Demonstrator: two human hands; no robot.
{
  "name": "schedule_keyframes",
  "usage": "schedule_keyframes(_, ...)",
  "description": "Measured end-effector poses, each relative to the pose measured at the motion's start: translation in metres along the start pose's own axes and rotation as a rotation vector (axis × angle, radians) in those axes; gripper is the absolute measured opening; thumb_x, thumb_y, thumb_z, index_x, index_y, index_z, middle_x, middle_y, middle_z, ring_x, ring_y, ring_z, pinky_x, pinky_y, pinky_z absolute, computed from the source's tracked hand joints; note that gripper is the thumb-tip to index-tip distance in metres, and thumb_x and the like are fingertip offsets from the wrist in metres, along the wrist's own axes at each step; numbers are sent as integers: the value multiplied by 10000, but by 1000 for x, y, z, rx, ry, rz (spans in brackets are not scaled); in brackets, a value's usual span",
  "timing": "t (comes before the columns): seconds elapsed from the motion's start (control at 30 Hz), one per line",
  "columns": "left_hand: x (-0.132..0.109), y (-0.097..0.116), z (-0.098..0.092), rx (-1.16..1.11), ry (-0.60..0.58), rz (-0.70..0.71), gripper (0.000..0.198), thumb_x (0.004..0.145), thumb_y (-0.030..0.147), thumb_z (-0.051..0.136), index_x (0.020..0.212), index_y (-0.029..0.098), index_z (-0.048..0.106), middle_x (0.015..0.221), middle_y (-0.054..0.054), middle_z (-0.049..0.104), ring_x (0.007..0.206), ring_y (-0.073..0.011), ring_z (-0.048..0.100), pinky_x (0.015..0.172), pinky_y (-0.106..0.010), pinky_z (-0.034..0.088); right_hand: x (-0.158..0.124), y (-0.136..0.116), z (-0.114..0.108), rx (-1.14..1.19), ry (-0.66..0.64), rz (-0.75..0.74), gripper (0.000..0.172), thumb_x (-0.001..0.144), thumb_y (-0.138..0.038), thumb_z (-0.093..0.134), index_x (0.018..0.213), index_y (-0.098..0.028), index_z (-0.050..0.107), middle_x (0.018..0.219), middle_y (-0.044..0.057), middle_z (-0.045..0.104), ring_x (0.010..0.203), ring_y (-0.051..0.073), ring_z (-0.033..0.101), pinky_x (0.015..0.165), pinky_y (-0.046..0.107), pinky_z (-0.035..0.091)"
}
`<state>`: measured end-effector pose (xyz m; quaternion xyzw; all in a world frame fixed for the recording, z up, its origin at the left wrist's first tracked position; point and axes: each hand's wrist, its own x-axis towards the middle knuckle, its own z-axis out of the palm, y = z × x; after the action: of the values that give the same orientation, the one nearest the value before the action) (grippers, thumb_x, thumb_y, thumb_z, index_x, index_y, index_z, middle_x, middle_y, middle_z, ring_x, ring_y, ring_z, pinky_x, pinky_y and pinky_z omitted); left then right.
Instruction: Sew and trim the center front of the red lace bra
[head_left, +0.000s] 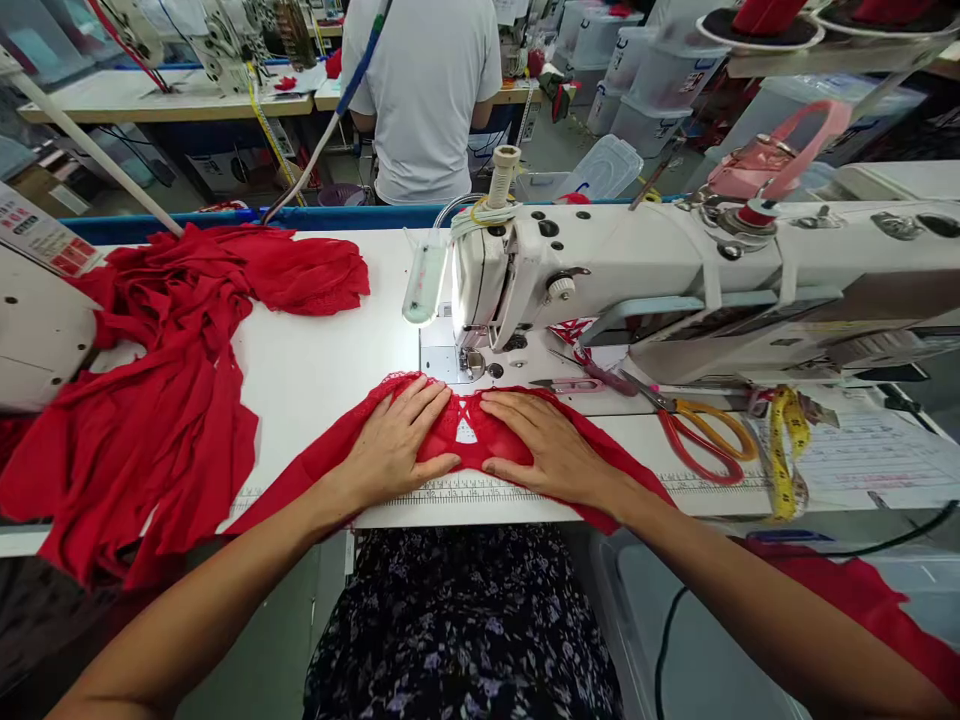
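Left hand (397, 437) and right hand (553, 446) lie spread, palms down, on the red fabric (489, 438). Thumbs point toward each other

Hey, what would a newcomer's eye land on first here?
Probably the bright red, lace-trimmed fabric at the front edge of the white table, with the left hand and right hand flat on it. Next, the large, crumpled heap of red cloth on the left side, and the long white sewing machine beyond the hands. Orange-and-red-handled metal scissors lie farther right.
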<state>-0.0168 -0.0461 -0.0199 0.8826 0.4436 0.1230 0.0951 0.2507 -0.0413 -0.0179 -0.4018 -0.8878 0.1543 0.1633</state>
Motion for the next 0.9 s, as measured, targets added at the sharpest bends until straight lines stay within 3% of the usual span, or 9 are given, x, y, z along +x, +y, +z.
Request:
schedule_keyframes(0.23, 1, -2, -1, -27, 5, 12, 809, 933, 587, 538, 1572, 208, 217, 1597, -112, 346, 1501, -318, 242, 1184, -544, 308, -2, 1, -1, 10, 6, -17, 703, 914, -550, 598, 1509, -262, 361, 1519, 82, 469, 1397, 268, 435, 1160, 501, 386)
schedule_keyframes(0.37, 2, -1, -3, -32, -10, 46, 590, 945, 547, 551, 1486, 354, 414, 1616, -93, 290, 1497, -373, 227, 1133, -615, 331, -2, 1, -1, 31, 9, -8, 707, 909, -525, 616, 1515, -270, 356, 1518, 83, 471, 1396, 271, 439, 1154, 507, 394)
schedule_keyframes(0.5, 2, -1, -4, -40, -4, 76, 438, 951, 521, 554, 1361, 366, 569, 1620, -103, 257, 1488, -413, 223, 1098, -659, 340, -1, 1, -2, 37, 4, 3, 700, 903, -519, 627, 1506, -265, 377, 1518, 86, 472, 1395, 271, 439, 1155, 509, 391)
schedule_keyframes(0.9, 2, -2, -1, -15, 19, 100, 414, 956, 501, 560, 1350, 376, 576, 1632, -61, 242, 1493, -392, 219, 1123, -643, 325, -1, 1, -2, 5, 9, -30, 672, 922, -519, 601, 1487, -226, 387, 1518, 91, 467, 1403, 249, 423, 1177, 480, 371)
